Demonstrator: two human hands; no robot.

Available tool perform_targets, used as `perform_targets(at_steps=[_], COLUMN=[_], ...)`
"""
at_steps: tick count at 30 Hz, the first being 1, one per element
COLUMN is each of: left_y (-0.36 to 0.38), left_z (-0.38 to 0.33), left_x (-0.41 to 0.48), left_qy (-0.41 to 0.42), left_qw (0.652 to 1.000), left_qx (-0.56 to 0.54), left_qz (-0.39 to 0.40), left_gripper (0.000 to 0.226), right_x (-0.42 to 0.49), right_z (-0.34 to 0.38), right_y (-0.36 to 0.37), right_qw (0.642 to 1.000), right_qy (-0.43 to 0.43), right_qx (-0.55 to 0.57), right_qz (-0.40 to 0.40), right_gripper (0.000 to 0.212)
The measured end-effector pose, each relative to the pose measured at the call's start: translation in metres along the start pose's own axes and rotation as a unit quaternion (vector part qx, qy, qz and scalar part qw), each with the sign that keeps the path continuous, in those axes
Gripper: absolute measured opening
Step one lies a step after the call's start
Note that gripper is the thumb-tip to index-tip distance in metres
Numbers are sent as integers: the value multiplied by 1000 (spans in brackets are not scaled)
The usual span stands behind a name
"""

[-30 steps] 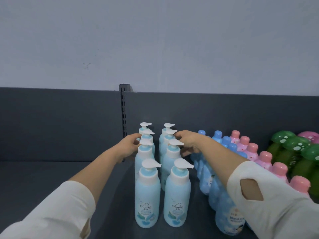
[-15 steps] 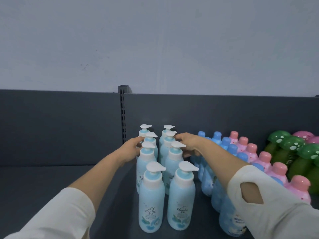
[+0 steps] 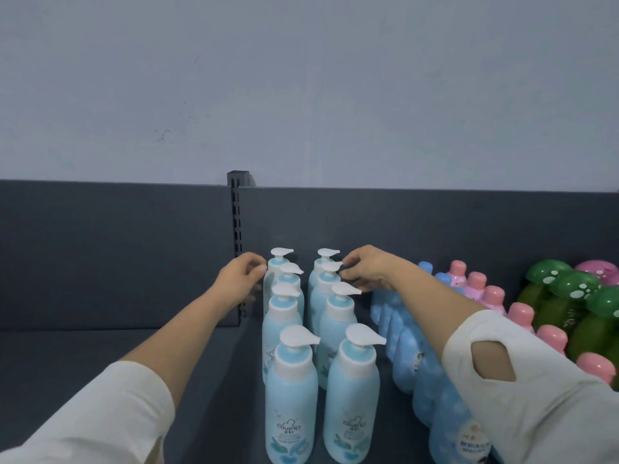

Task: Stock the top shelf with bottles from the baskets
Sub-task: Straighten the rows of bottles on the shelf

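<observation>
Two rows of light blue pump bottles (image 3: 290,393) with white pump heads stand on the dark grey top shelf (image 3: 100,370), running from front to back. My left hand (image 3: 242,279) is at the back of the left row, with its curled fingertips against the neck of the rear left bottle (image 3: 275,267). Over at the right row, my right hand (image 3: 366,269) pinches the nozzle tip of the second bottle from the back (image 3: 326,279). Both arms in white sleeves reach over the shelf.
Blue-capped bottles (image 3: 415,360) stand in a row right of the pump bottles, then pink-capped bottles (image 3: 519,313) and green mushroom-topped bottles (image 3: 569,286) at far right. A slotted upright (image 3: 237,229) splits the grey back panel. The shelf's left half holds nothing.
Both hands have moved back along the rows, from the middle bottles to the rear ones. The view has shifted slightly down and closer.
</observation>
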State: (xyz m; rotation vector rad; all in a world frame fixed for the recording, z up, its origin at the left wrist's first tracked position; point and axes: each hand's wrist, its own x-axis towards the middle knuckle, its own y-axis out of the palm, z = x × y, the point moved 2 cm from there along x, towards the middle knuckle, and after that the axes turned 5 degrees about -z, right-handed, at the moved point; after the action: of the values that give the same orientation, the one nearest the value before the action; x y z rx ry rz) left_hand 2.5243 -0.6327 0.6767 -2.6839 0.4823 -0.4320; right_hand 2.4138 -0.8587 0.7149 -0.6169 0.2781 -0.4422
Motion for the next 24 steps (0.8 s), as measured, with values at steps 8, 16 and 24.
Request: perform_targets(at_steps=[8,16,24], left_y=[18,25,27], left_z=[20,24,23], left_x=[22,30,32], left_qy=[-26,-10,1], left_qw=[996,997,996], left_qx=[38,-3,38], left_qz=[74,82,85], left_gripper=[35,24,31], right_x=[14,19,25], right_z=[-3,-6,-9], right_y=[16,21,21], right_qw=[999,1000,1000], right_qy=[-5,-11,-17], right_qx=[13,13,10], right_qz=[31,6,-2], right_gripper=[21,28,25])
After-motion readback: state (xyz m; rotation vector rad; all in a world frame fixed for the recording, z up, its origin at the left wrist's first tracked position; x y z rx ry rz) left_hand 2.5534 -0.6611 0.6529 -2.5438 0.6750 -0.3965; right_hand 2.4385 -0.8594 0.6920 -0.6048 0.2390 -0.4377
